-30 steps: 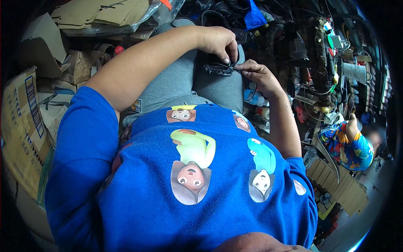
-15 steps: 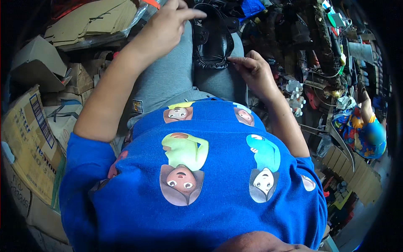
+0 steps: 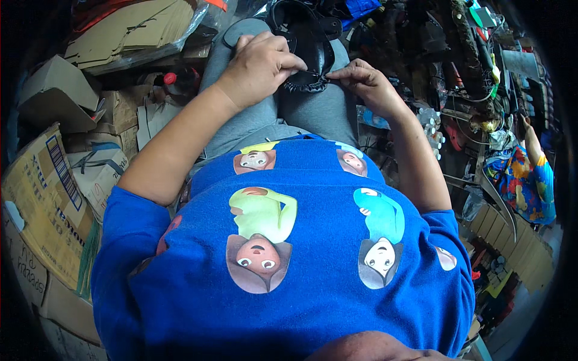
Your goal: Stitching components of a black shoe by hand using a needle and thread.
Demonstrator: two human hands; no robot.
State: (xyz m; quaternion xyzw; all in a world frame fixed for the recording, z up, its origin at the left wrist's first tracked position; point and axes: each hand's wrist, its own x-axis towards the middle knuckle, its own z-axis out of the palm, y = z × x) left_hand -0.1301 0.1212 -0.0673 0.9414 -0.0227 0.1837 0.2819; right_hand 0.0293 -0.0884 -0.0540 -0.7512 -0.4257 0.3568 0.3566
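A black leather shoe (image 3: pixel 307 54) lies across my thighs, its puckered, gathered toe seam turned toward me. My left hand (image 3: pixel 259 65) reaches over from the left, thumb and forefinger pinched together just above the toe. What those fingertips hold is too small to make out. At the right end of the gathered seam, my right hand (image 3: pixel 366 84) has its thumb and forefinger pressed together against the toe edge. Whatever sits in that pinch is hidden too. Both hands are close to each other over the toe.
Cardboard boxes (image 3: pixel 51 204) and flat cardboard sheets (image 3: pixel 135 33) crowd the left side. A red-capped bottle (image 3: pixel 174 83) stands beside my left leg. On the right are clear plastic bottles (image 3: pixel 428 123), cluttered shelving and another person in a colourful shirt (image 3: pixel 524 183).
My left hand has come down and to the right, from beyond the shoe's left side to its toe. My right hand stays at the toe edge, shifted slightly upward.
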